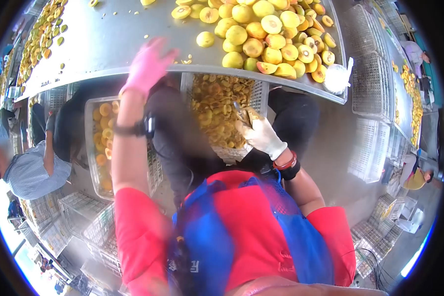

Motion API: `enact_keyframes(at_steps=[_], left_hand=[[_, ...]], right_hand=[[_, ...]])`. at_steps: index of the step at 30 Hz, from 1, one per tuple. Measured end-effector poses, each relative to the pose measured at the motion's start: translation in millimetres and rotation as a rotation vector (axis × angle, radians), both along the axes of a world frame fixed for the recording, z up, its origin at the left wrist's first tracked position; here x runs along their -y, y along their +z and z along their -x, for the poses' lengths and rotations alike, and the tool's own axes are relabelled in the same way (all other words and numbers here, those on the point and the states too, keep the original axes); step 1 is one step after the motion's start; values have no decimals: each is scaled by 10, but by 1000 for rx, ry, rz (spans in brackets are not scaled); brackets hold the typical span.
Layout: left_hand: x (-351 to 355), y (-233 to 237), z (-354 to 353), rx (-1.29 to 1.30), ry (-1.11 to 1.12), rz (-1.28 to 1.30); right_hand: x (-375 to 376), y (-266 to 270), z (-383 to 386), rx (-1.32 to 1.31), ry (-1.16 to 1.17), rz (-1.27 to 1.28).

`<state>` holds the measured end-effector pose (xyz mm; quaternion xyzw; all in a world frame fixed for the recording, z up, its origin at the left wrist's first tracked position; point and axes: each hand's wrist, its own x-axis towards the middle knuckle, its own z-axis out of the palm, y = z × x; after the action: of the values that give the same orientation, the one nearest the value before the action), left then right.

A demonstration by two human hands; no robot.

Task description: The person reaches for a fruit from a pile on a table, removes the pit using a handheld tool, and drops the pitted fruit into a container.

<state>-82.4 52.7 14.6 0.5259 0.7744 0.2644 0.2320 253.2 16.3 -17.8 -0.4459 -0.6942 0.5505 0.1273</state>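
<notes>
My left hand (150,66), in a pink glove, is over the near edge of the metal table (118,44). It is slightly blurred, its fingers spread with nothing visible in them. My right hand (261,134), in a soiled white glove, is closed around a small metal tool (238,106), its tip poking out past the fingers. That hand is above a crate (186,89) of small fruit pieces (214,101) between my knees. On the table lies a heap of yellow peaches (251,32), many cut open with reddish centres. Most of the tool is hidden.
A pale crate (90,143) of peach halves (103,123) stands left of my leg. At the table's right corner sits a clear plastic bag (336,79). More fruit (42,37) lies far left. Stacked crates (372,79) stand right; a co-worker (34,170) is at left.
</notes>
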Motion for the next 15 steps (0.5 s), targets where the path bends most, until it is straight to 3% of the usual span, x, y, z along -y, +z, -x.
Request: enact_keyframes(at_steps=[1, 2, 4, 7, 10, 11, 15], left_hand=[[-254, -16, -97, -80, -167, 72], [-510, -61, -195, -160, -336, 146], [-983, -230, -391, -208, -436, 297], [-1336, -610, -556, -332, -419, 431], [-1289, -864, -548, -508, -388, 203], [-1262, -846, -529, -334, -375, 195], [-767, -196, -597, 801, -315, 116]], right_hand=[[5, -157, -53, -16, 59, -165], [6, -89, -59, -11, 23, -85], [15, 96, -36, -2, -51, 72], [66, 5, -142, -70, -78, -17], [105, -5, -265, -75, -108, -34], [114, -12, -313, -58, -101, -35], [121, 190, -339, -82, -115, -45]])
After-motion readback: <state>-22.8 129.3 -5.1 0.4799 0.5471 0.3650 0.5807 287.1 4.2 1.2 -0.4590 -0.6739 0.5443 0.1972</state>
